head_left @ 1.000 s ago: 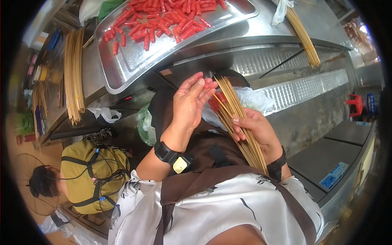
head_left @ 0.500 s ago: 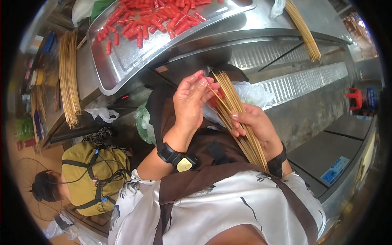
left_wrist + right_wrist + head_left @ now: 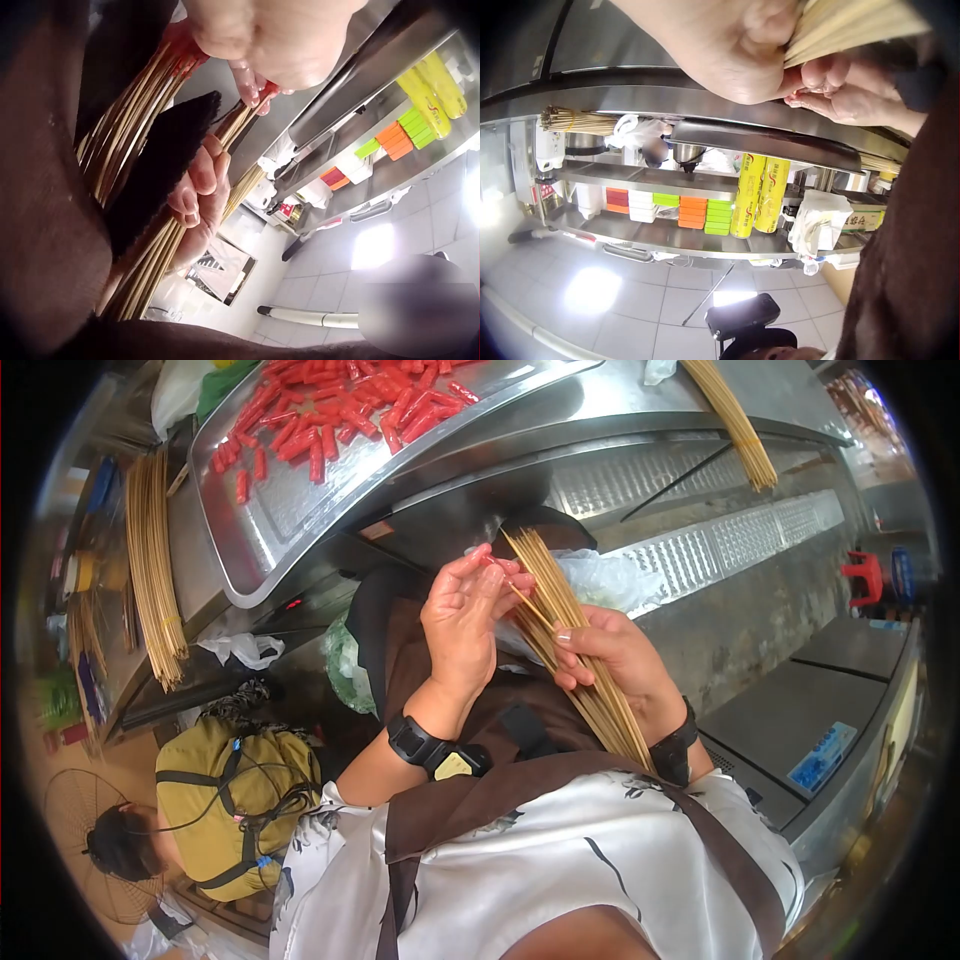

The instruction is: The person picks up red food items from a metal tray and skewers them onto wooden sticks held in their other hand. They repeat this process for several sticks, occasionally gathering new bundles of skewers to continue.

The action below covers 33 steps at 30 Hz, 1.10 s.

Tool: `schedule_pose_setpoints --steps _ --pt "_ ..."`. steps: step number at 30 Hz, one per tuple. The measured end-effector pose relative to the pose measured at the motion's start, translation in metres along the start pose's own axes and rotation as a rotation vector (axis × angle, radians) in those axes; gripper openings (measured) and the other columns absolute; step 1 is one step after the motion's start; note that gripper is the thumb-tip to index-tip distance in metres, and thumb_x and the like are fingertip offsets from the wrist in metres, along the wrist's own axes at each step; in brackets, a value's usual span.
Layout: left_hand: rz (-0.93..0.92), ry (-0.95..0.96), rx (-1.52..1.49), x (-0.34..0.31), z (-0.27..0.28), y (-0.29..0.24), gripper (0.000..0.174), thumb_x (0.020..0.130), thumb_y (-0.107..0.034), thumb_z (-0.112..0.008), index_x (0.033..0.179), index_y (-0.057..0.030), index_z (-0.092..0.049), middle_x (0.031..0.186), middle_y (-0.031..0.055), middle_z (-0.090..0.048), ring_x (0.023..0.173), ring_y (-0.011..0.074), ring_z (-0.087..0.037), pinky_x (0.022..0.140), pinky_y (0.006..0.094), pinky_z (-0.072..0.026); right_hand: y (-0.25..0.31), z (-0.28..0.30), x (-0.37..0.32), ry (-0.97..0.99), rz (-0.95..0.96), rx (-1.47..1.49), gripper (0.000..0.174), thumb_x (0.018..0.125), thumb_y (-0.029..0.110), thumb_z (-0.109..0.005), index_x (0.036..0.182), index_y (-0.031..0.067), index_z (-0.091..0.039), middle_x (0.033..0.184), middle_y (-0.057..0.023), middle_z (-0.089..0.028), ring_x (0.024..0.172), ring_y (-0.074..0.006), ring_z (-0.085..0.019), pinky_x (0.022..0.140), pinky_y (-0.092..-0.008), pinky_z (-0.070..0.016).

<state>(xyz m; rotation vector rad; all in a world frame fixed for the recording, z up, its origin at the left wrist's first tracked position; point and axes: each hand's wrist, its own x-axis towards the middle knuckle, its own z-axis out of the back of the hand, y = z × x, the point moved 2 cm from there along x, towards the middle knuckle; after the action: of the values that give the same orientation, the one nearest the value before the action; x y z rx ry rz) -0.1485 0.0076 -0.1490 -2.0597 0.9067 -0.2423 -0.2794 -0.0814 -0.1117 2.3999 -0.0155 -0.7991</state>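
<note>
My left hand [image 3: 460, 625] pinches a small red piece [image 3: 268, 91] between thumb and fingertips, mostly hidden by the fingers. One skewer, set apart from the rest, runs up to that piece. My right hand [image 3: 625, 665] grips a thick bundle of bamboo skewers [image 3: 600, 695], slanting from my lap up toward the left fingers, thumb laid across it. In the left wrist view, red pieces [image 3: 180, 49] sit at the upper ends of several skewers. Beyond both hands, many short red sausage-like pieces [image 3: 325, 422] lie heaped in a metal tray [image 3: 245, 550].
More skewer bundles lie on the steel counter, one at left [image 3: 152, 570] and one at right [image 3: 735, 425]. A white plastic bag [image 3: 245, 650] hangs below the counter. At lower left a person in a yellow-green top [image 3: 230, 810] sits close by. A red stool [image 3: 860, 580] stands far right.
The head view has shifted, so the tray now appears further left. The separated skewer's tip has come up to my left fingertips. My right hand keeps its grip on the bundle.
</note>
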Motion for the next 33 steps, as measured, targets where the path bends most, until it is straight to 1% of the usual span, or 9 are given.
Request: schedule_pose_setpoints --steps 11,13,14,17,23,26,29,30,33 --pt "0.021 0.055 0.113 0.005 0.015 -0.006 0.019 0.091 -0.007 -0.056 0.108 -0.0015 -0.053 0.095 0.0116 -0.064 0.084 0.019 -0.064 0.077 0.0328 -0.053 -0.001 0.003 0.001 0.028 0.025 -0.028 0.015 0.086 0.008 -0.058 0.098 -0.0004 -0.056 0.073 -0.0045 -0.056 0.052 -0.009 -0.05 0.058 -0.0255 -0.048" --pt "0.143 -0.006 0.159 0.007 0.022 -0.007 0.017 0.09 -0.008 -0.058 0.106 -0.0024 -0.055 0.092 0.0107 -0.065 0.081 0.0164 -0.064 0.074 0.0311 -0.0524 -0.001 -0.003 -0.001 -0.072 0.043 -0.023 0.019 0.085 0.007 -0.059 0.102 -0.0015 -0.056 0.083 -0.0072 -0.06 0.062 -0.0115 -0.057 0.064 -0.0246 -0.0497" --pt "0.18 -0.01 0.179 0.007 0.022 -0.009 0.016 0.088 -0.008 -0.06 0.103 -0.0019 -0.057 0.089 0.0079 -0.066 0.081 0.0134 -0.063 0.07 0.0266 -0.0501 0.001 -0.001 -0.004 -0.024 0.05 -0.058 0.022 0.085 0.006 -0.059 0.105 -0.0017 -0.057 0.09 -0.0071 -0.061 0.076 -0.0124 -0.059 0.073 -0.0237 -0.0481" --pt "0.246 -0.03 0.334 0.007 0.025 -0.003 0.016 0.088 -0.009 -0.061 0.102 -0.0026 -0.058 0.088 0.0073 -0.067 0.078 0.0111 -0.062 0.068 0.0244 -0.0481 0.001 0.0 -0.004 -0.01 0.184 -0.22 0.02 0.084 0.005 -0.061 0.103 -0.0005 -0.061 0.091 -0.0041 -0.059 0.085 -0.0114 -0.057 0.08 -0.0236 -0.0446" --pt "0.159 0.052 0.503 0.025 0.017 0.007 0.021 0.084 -0.008 -0.065 0.102 0.0 -0.06 0.086 0.0056 -0.065 0.075 0.01 -0.059 0.062 0.0255 -0.048 0.007 -0.006 -0.013 -0.025 0.286 -0.495 0.017 0.084 0.007 -0.062 0.098 -0.0001 -0.064 0.093 -0.0015 -0.058 0.086 -0.0086 -0.054 0.078 -0.0232 -0.0437" --pt "-0.061 0.119 0.952 0.031 0.014 0.007 0.035 0.078 -0.008 -0.068 0.111 0.0004 -0.059 0.1 0.0086 -0.057 0.076 0.0113 -0.056 0.066 0.0249 -0.0474 0.01 -0.005 -0.017 -0.042 0.25 -0.493 0.017 0.084 0.007 -0.061 0.099 -0.0016 -0.063 0.09 -0.0032 -0.059 0.08 -0.0095 -0.056 0.073 -0.0228 -0.0452" --pt "-0.286 0.05 0.911 0.028 0.006 -0.007 0.033 0.08 -0.008 -0.066 0.112 -0.0005 -0.059 0.104 0.0079 -0.057 0.079 0.0117 -0.056 0.069 0.0257 -0.0475 0.013 -0.002 -0.019 -0.024 0.171 -0.355 0.018 0.085 0.006 -0.061 0.1 -0.0037 -0.061 0.085 -0.0052 -0.06 0.073 -0.0108 -0.058 0.068 -0.0235 -0.0484" --pt "-0.193 0.062 0.711 0.027 0.005 -0.011 0.031 0.086 -0.004 -0.06 0.117 -0.0004 -0.057 0.103 0.0057 -0.059 0.093 0.0095 -0.054 0.075 0.0234 -0.0473 0.013 -0.001 -0.019 0.006 0.129 -0.263 0.019 0.085 0.005 -0.06 0.101 -0.0047 -0.06 0.083 -0.006 -0.061 0.07 -0.0113 -0.059 0.066 -0.0245 -0.0506" --pt "0.079 0.087 0.319 0.027 -0.012 -0.028 0.023 0.091 -0.015 -0.059 0.11 -0.0013 -0.058 0.094 0.0059 -0.063 0.084 0.012 -0.06 0.071 0.0244 -0.0482 0.008 -0.002 -0.014 -0.009 0.134 -0.163 0.019 0.086 0.005 -0.06 0.101 -0.0057 -0.058 0.082 -0.0066 -0.061 0.068 -0.0113 -0.06 0.069 -0.0288 -0.0547"
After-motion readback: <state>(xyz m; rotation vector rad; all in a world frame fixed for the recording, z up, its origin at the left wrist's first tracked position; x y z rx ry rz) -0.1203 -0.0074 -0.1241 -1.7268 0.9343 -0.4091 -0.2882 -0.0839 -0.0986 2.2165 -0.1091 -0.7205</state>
